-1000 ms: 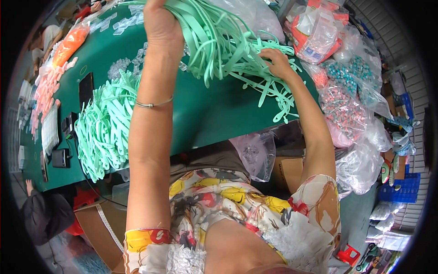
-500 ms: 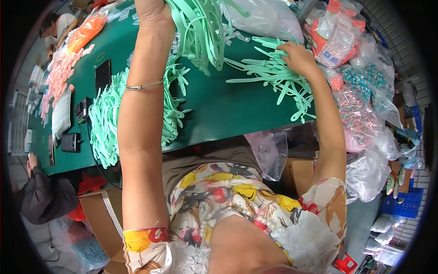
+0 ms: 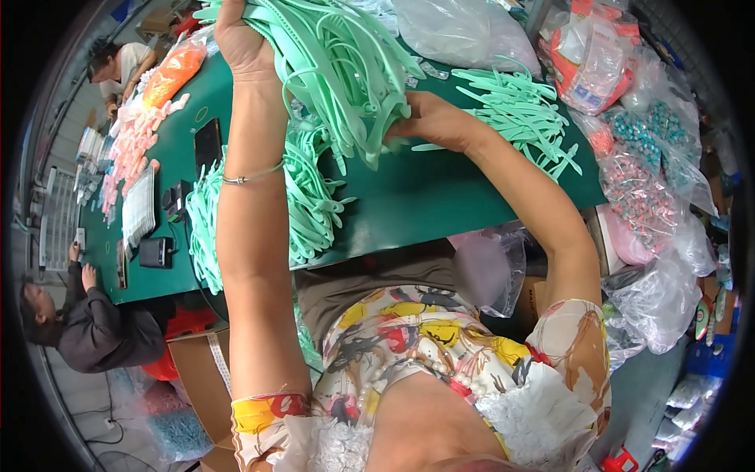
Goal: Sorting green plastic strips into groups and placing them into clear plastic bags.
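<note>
Raised over the table, my left hand (image 3: 245, 43) is closed round a thick bundle of mint-green straps (image 3: 338, 67), long, soft-looking and pierced with holes. The bundle hangs down to the right. At its lower right edge is my right hand (image 3: 436, 122), fingers bent in and closed on the strap ends; its fingertips are partly hidden. A loose spread of the same straps (image 3: 519, 110) lies on the table beyond my right forearm. A larger heap of them (image 3: 311, 197) sits under and beside my left forearm, which covers part of it.
The green table (image 3: 393, 204) carries a phone (image 3: 208, 143), a black box (image 3: 156, 252), pink pieces (image 3: 130, 145) and an orange bag (image 3: 174, 75). Clear bags of small parts (image 3: 637, 189) crowd the right side. Two people work at the left. A cardboard box (image 3: 193, 362) stands below.
My right hand has left the loose straps on the right and come left to the hanging bundle. The bundle in my left hand looks fuller and spreads wider. The view has shifted slightly.
</note>
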A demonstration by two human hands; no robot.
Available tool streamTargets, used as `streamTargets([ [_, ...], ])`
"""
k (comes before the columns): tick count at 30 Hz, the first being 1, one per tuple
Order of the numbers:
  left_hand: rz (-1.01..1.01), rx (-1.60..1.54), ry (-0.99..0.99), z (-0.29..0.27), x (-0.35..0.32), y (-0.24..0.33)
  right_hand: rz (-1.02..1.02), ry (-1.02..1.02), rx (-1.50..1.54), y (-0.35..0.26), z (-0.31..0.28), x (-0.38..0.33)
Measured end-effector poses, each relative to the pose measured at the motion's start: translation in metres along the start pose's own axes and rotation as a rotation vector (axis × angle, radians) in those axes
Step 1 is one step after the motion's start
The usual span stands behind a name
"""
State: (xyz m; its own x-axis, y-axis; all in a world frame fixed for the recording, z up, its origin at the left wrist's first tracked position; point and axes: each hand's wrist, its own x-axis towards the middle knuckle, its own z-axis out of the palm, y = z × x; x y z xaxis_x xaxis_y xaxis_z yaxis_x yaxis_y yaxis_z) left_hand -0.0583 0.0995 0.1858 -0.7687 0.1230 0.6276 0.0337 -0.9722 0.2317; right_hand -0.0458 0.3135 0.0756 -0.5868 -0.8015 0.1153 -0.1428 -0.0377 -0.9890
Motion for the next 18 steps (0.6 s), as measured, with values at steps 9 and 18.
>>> streamTargets([
  [9,0.071,0.206,0.063,-0.024,-0.005,0.025,0.298,0.114,0.208,0.010,-0.008,-0.044],
  [18,0.177,0.308,0.231,-0.047,-0.015,0.024,0.411,0.181,0.132,0.018,-0.014,-0.089],
])
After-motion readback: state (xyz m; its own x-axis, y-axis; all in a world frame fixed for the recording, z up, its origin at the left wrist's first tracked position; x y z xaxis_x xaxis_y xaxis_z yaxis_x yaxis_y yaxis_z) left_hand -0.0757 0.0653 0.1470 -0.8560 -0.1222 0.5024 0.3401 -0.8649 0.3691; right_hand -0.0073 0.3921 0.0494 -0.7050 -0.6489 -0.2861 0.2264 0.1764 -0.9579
